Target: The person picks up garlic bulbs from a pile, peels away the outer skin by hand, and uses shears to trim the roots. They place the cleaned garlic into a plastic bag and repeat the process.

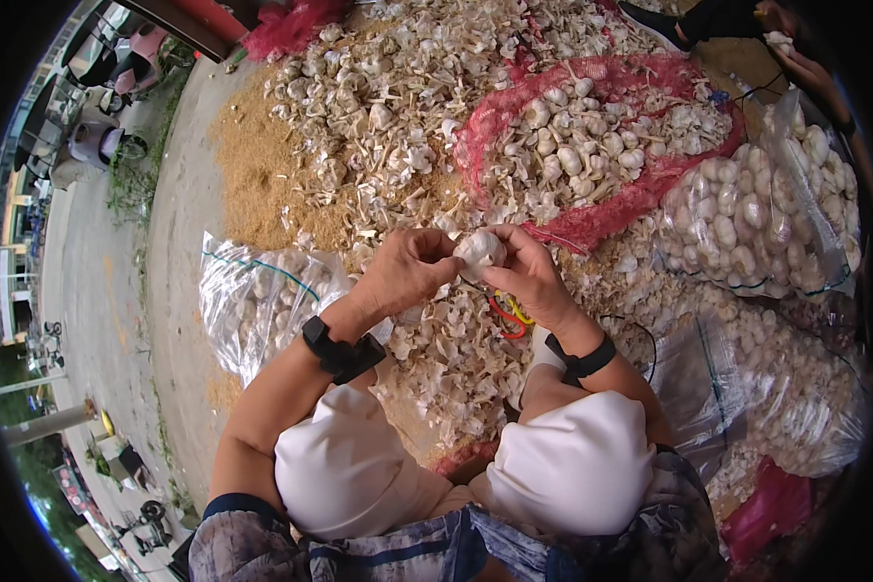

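Note:
Between my two hands, in front of my knees, is a whole white garlic bulb (480, 251). My right hand (531, 274) grips it between thumb and fingers from the right side. From the left, my left hand (409, 270) has its thumb and fingertips pinched together at the bulb's edge; whether a bit of skin is caught in them is too small to see. Just below my right hand lies a tool with red and yellow handles (510, 316), partly hidden by that hand. Loose garlic skins (451, 359) are heaped between my legs.
A red mesh sack (601, 225) lies spread ahead, with garlic bulbs (577, 145) on it. Clear plastic bags of garlic stand at the left (262, 301) and right (737, 218). Another person's hand (800, 68) shows at the far right. Parked scooters (97, 141) line the street.

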Available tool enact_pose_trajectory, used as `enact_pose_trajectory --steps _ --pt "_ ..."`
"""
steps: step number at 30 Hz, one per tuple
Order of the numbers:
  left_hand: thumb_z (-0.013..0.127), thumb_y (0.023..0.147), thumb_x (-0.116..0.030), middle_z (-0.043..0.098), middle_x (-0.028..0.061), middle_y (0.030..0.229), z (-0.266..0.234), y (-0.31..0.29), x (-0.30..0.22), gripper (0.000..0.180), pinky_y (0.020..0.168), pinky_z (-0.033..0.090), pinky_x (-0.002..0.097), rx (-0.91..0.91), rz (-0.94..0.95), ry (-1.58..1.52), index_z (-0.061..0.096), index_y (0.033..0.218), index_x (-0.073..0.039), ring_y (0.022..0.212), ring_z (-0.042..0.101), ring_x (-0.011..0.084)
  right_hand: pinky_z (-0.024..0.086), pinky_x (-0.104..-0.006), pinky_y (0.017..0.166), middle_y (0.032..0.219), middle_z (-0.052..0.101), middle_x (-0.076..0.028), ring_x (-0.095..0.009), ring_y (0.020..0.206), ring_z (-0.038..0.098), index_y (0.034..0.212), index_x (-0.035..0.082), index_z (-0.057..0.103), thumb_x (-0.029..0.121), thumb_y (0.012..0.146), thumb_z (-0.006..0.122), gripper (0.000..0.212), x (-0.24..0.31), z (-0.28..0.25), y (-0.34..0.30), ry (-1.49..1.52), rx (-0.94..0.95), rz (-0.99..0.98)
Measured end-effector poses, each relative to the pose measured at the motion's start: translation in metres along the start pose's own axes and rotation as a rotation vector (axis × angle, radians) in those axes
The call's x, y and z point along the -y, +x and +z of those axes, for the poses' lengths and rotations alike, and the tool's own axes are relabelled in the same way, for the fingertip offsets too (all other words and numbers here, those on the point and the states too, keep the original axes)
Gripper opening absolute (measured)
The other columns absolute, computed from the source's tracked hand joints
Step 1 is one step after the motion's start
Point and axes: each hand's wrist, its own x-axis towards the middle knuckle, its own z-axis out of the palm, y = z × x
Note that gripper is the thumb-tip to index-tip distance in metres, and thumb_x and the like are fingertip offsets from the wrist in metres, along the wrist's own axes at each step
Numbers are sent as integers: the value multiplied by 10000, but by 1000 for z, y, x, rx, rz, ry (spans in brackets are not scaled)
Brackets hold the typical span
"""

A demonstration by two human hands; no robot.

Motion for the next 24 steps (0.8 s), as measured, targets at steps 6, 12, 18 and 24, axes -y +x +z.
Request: enact_pose_trajectory --steps 6,12,18,24 --pt "562 923 -80 596 -12 664 -1 0 -2 129 507 426 213 28 -16 -14 663 895 -5 559 536 47 516 -277 842 1179 602 -56 -133 1015 611 1359 10 467 167 887 581 510 -1 -3 0 21 32 71" --pt "597 958 -149 589 -11 659 -5 7 9 153 509 417 215 -121 66 175 655 941 -9 568 523 47 539 -300 795 1141 608 -75 -156 922 639 1360 12 449 189 892 577 517 -1 2 -3 244 37 106" --pt "701 927 -223 602 -32 678 1 -5 -15 201 486 378 211 116 -34 -18 651 956 -30 555 500 33 558 -296 741 1093 621 -73 -148 852 646 1301 20 459 198 919 586 440 -3 4 1 69 -61 1" --pt "679 938 -168 643 -14 693 -2 -4 -9 147 487 389 197 178 -58 -22 655 900 -29 545 496 28 528 -294 696 1109 627 -104 -171 793 640 1350 18 449 191 921 542 471 -5 -3 0 323 19 187"
